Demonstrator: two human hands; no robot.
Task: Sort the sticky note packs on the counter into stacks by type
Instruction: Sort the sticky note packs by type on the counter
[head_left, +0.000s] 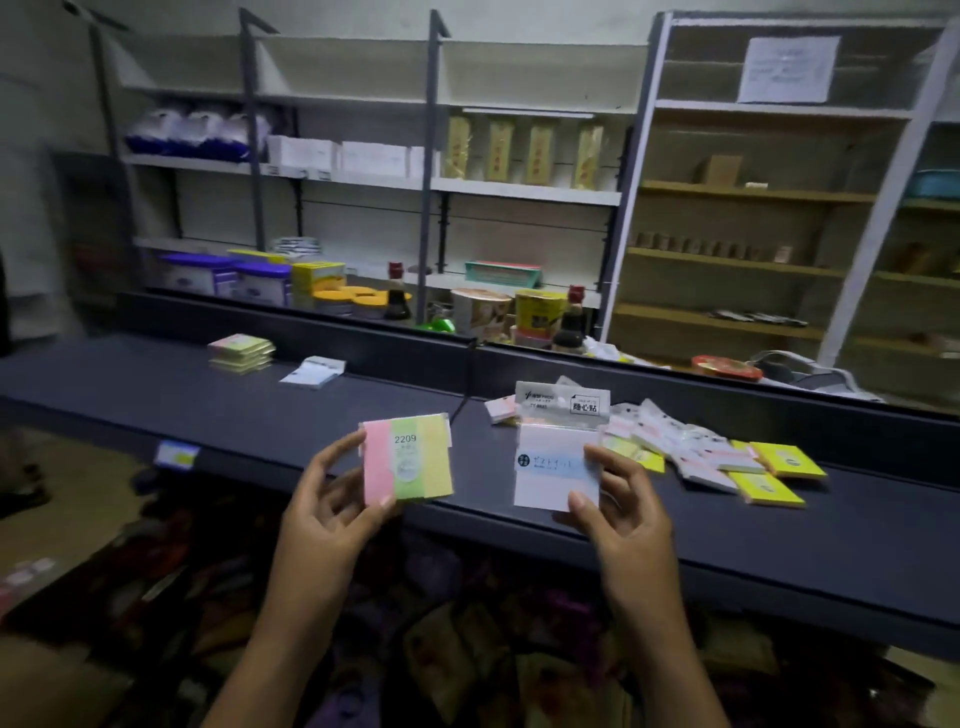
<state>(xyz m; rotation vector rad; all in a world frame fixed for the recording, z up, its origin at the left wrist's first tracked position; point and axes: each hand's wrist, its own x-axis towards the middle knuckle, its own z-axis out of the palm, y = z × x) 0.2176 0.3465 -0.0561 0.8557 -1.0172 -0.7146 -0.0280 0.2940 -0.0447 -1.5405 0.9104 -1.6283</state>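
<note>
My left hand (332, 499) holds up a pink, green and yellow striped sticky note pack (408, 460) marked 2209, thumb along its bottom edge. My right hand (618, 499) pinches a white pack in a clear hanging sleeve (558, 452) with a blue label band. Both packs are lifted above the dark counter (260, 410). A stack of striped pastel packs (241, 352) sits at the far left, and a small stack of white packs (313, 372) lies beside it. A loose pile of mixed packs (691, 449), white and yellow ones among them, spreads to the right.
A raised dark ledge (675, 379) runs along the counter's back. Behind it stand bottles, jars and cups (483, 312) and shelving (363, 176) with goods. Patterned fabric (467, 649) lies below the counter's front edge.
</note>
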